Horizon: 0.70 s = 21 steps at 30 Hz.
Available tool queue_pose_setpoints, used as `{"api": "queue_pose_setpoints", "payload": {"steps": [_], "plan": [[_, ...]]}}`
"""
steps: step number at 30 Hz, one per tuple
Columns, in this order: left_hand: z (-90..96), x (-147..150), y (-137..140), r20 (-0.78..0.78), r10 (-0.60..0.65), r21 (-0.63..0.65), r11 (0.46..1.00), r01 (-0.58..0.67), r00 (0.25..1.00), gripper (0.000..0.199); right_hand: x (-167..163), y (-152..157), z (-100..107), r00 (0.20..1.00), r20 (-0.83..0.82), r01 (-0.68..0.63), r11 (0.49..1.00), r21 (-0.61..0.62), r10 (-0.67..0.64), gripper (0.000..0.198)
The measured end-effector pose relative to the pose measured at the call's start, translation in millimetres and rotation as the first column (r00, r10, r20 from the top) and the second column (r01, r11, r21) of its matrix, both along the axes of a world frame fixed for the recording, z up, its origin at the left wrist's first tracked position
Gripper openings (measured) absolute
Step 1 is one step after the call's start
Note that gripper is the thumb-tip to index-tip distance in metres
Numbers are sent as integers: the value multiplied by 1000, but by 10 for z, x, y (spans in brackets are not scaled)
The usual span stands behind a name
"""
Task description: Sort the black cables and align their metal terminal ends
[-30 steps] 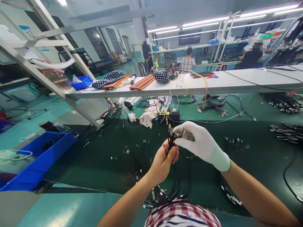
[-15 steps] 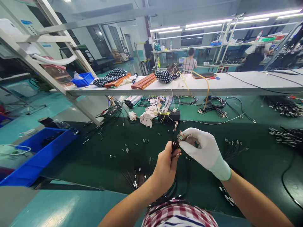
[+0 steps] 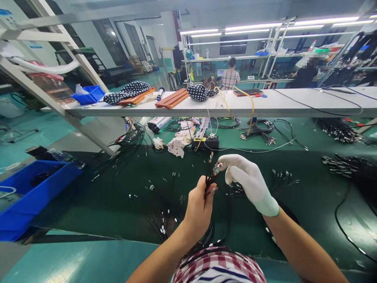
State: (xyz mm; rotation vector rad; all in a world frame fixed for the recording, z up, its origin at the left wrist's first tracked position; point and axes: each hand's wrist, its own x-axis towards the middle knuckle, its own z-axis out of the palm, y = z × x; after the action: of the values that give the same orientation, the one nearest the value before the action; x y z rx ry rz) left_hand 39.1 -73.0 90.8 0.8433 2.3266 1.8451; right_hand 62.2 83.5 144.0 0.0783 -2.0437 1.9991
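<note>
My bare left hand point(image 3: 198, 207) is closed around a bundle of thin black cables point(image 3: 208, 180) in front of me. Their coloured, metal-tipped wire ends point(image 3: 218, 168) stick out above the fist, and one end pokes out sideways past the thumb. My right hand point(image 3: 251, 180) wears a white glove. Its index finger arches over the wire ends, at or very near them, while the thumb is apart from the finger. Nothing shows in its grasp. Below the left hand, more black cables with white tips point(image 3: 163, 226) lie near the table edge.
On the dark green table point(image 3: 112, 204) are scattered small metal bits, a black power box point(image 3: 205, 144) and crumpled gloves point(image 3: 178, 145). Black cable bundles point(image 3: 341, 167) lie at right. A white shelf point(image 3: 141, 111) spans the back; a blue bin point(image 3: 38, 196) stands left. Two people sit beyond.
My right thumb has come away from the wire ends, opening the earlier pinch. My left hand still grips the cables. The whole view has shifted slightly, moving things leftward.
</note>
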Motion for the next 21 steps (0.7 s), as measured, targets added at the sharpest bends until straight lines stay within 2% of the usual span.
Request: {"api": "queue_pose_setpoints", "payload": {"steps": [3, 5, 7, 11, 14, 17, 21], "plan": [[-24, 15, -2, 42, -33, 40, 999, 31, 999, 15, -9, -2, 58, 998, -13, 68, 998, 10, -68, 17], [-48, 26, 9, 91, -46, 72, 997, 40, 995, 16, -28, -14, 71, 998, -4, 62, 998, 22, -62, 12], [-60, 35, 19, 174, -60, 117, 992, 40, 983, 18, -48, -3, 57, 1000, 19, 11, 1000, -8, -11, 13], [1, 45, 31, 353, -161, 264, 962, 67, 922, 27, -76, 80, -16, 989, 54, -131, 980, -150, 141, 19], [87, 27, 46, 424, -262, 338, 934, 117, 867, 31, -79, 113, -35, 984, 74, -150, 972, -181, 165, 21], [153, -11, 74, 438, -335, 391, 907, 159, 834, 34, -65, 86, 11, 986, 100, -122, 986, -114, 134, 22], [215, -55, 129, 415, -331, 412, 899, 150, 847, 34, -25, 12, 106, 997, 74, -40, 996, 85, 34, 19]]}}
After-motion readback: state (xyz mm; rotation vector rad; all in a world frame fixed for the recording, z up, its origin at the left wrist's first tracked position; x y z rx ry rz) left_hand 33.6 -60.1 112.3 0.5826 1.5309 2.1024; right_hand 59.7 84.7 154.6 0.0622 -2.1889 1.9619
